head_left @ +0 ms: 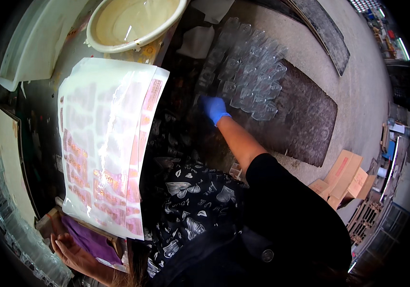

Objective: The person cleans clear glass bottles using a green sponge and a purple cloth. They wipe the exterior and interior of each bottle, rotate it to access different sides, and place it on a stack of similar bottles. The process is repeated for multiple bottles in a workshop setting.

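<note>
My right hand (215,109), in a blue glove, reaches down at the near left edge of a group of clear glass-like bottles (250,71). Its fingers look curled, and a faint clear shape shows beside them; what they hold is hidden. The bottles lie close together on a dark board (305,110). At the lower left, my bare left hand (73,253) is held with fingers apart and nothing in them. It is beside a purple cloth (90,239) in a wooden frame. Large glossy sheets (104,143) printed in red and gold lie on the worktable between my hands.
A cream basin (140,43) stands at the table's far end, beside a white plastic bin (32,48). Wrapped clear items (23,239) line the far left. An opened cardboard box (343,177) sits on the floor at right, and a dark panel (327,38) lies beyond the bottles.
</note>
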`<state>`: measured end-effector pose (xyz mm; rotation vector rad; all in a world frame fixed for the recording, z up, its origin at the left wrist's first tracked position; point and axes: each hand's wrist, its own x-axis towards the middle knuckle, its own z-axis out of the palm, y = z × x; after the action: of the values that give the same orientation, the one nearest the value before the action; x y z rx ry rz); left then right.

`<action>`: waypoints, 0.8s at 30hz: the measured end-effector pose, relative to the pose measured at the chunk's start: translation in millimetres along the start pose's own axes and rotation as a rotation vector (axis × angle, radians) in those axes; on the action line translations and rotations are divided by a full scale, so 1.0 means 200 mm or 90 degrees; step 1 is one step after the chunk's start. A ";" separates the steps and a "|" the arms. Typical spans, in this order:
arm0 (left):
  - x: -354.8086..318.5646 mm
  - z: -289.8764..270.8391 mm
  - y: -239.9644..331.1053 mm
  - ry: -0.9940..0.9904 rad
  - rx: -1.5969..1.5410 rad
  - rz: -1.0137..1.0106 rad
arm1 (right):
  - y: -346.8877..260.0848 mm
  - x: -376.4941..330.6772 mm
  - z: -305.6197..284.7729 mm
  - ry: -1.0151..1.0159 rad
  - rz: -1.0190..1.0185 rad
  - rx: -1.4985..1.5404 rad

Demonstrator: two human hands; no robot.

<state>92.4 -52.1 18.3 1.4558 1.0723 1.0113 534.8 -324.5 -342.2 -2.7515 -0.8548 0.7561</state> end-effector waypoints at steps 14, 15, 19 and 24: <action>0.01 -0.02 0.03 0.014 0.020 0.010 | 0.06 0.05 0.07 0.059 0.016 0.040; 0.01 -0.02 0.03 0.013 0.022 0.009 | 0.06 0.04 0.10 0.058 0.009 0.043; 0.02 -0.06 0.02 0.041 0.024 -0.006 | 0.05 0.02 0.08 0.095 -0.005 0.050; 0.01 -0.07 -0.02 0.041 0.033 -0.007 | 0.06 0.00 0.10 0.075 0.011 0.038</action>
<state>79.2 -45.9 15.9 1.4653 1.1596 1.0357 530.7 -334.6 -363.9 -2.7223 -0.7738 0.6048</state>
